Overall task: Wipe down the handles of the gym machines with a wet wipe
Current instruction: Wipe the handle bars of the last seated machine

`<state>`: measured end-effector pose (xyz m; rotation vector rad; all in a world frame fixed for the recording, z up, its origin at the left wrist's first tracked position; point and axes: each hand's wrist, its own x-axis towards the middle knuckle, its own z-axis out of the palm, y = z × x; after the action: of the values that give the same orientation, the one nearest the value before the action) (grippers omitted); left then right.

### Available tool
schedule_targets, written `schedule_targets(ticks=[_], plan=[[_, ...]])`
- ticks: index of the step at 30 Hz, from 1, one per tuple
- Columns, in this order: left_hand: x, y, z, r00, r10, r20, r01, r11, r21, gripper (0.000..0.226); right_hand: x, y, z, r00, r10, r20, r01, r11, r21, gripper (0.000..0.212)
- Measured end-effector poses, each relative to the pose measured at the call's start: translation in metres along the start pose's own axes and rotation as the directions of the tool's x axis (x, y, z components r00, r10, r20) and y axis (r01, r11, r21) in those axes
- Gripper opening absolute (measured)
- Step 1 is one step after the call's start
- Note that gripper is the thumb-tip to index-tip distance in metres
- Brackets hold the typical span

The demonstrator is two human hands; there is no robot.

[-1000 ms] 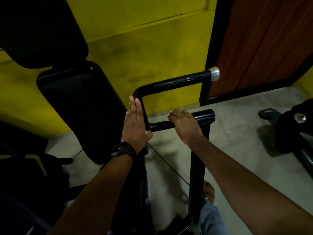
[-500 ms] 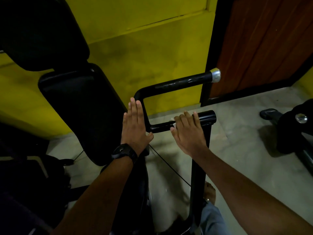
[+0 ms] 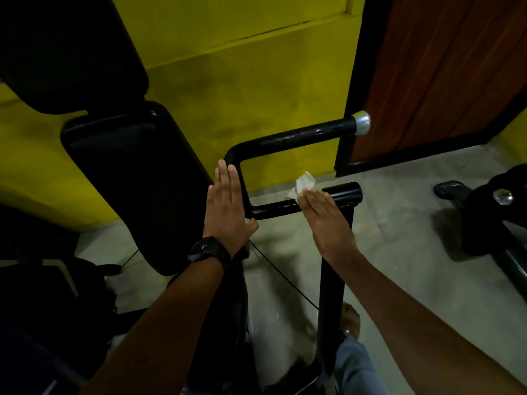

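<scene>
Here, left hand [image 3: 226,206] lay flat against black tubular metal handle [image 3: 273,208]; right hand [image 3: 325,220], fingers straight, pressed crumpled white wipe [image 3: 303,183] onto it.

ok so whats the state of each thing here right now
left hand, open, flat against the upright bar
right hand, open, pressing the wet wipe on the lower handle
wet wipe, crumpled, poking out beyond the hand
lower handle, under the wipe
upper handle, untouched
</scene>
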<state>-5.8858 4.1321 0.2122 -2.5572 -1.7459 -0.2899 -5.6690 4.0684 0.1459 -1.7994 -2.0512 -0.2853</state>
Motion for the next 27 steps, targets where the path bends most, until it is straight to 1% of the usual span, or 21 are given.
schedule_targets(ticks=[2,3,5,6,7,10,11,12,13,14,15,17,18,22,24,25,27], plan=[[0.000,0.000,0.001,1.000,-0.003,0.002,0.003,1.000,-0.005,0.142,-0.014,0.004,0.000,0.991,-0.061,-0.121,0.060,0.998,-0.005,0.062],[0.000,0.000,0.001,1.000,-0.006,0.003,0.006,1.000,0.000,0.142,-0.020,0.002,0.000,0.987,-0.066,-0.146,0.067,0.998,0.007,0.059],[0.001,0.000,0.000,1.000,-0.011,-0.002,0.011,1.000,0.007,0.142,-0.019,-0.003,0.000,0.984,-0.041,-0.174,0.046,0.999,0.025,0.044],[0.000,0.001,0.000,1.000,-0.012,-0.002,0.012,1.000,0.006,0.142,-0.012,-0.005,-0.001,0.987,-0.010,-0.159,0.016,0.999,0.035,0.041],[0.001,0.001,0.000,1.000,-0.012,0.000,0.012,1.000,0.006,0.142,-0.003,-0.005,-0.001,0.991,0.009,-0.132,-0.004,0.999,0.039,0.043],[0.000,0.002,-0.002,1.000,-0.012,0.011,0.012,1.000,0.015,0.140,0.011,-0.004,-0.001,0.998,-0.027,-0.058,0.031,0.997,0.064,0.046],[-0.001,0.001,-0.002,1.000,-0.011,0.012,0.011,1.000,0.017,0.140,0.009,-0.003,0.001,0.999,-0.040,-0.026,0.041,0.997,0.064,0.051],[-0.001,0.001,-0.003,1.000,-0.009,0.010,0.009,1.000,0.018,0.139,0.004,-0.001,0.004,0.999,-0.040,0.022,0.039,0.998,0.041,0.061],[-0.001,0.001,-0.003,1.000,-0.006,0.010,0.006,1.000,0.021,0.139,-0.001,0.000,0.006,0.997,-0.038,0.067,0.038,0.999,-0.002,0.070],[0.000,0.001,-0.002,1.000,-0.003,0.011,0.003,1.000,0.023,0.140,-0.003,0.004,0.006,0.995,-0.042,0.086,0.047,0.997,-0.056,0.074],[0.000,0.001,-0.002,1.000,0.000,0.014,0.000,1.000,0.020,0.140,0.000,0.007,0.006,0.994,-0.049,0.096,0.059,0.993,-0.102,0.071],[0.001,0.001,-0.002,1.000,0.001,0.010,-0.001,1.000,0.009,0.142,0.011,0.013,0.000,0.991,-0.030,0.131,0.048,0.989,-0.137,0.054],[0.001,0.001,-0.002,1.000,0.000,0.008,0.000,1.000,0.007,0.142,0.014,0.014,-0.005,0.989,-0.005,0.151,0.028,0.989,-0.148,0.049],[-0.001,0.003,-0.003,1.000,-0.007,0.006,0.007,1.000,-0.011,0.142,0.007,0.008,-0.013,0.981,0.106,0.161,-0.082,0.985,-0.150,0.051],[0.000,0.004,-0.003,1.000,-0.010,0.009,0.010,1.000,-0.003,0.141,0.023,0.006,-0.015,0.976,0.152,0.156,-0.131,0.982,-0.134,0.033],[0.000,0.004,-0.002,1.000,-0.012,0.005,0.012,1.000,-0.007,0.140,0.034,0.004,-0.017,0.971,0.189,0.145,-0.173,0.978,-0.115,0.029],[-0.001,0.003,-0.002,1.000,-0.014,-0.008,0.013,1.000,-0.016,0.139,0.044,0.002,-0.020,0.956,0.233,0.180,-0.215,0.970,-0.115,0.032]])
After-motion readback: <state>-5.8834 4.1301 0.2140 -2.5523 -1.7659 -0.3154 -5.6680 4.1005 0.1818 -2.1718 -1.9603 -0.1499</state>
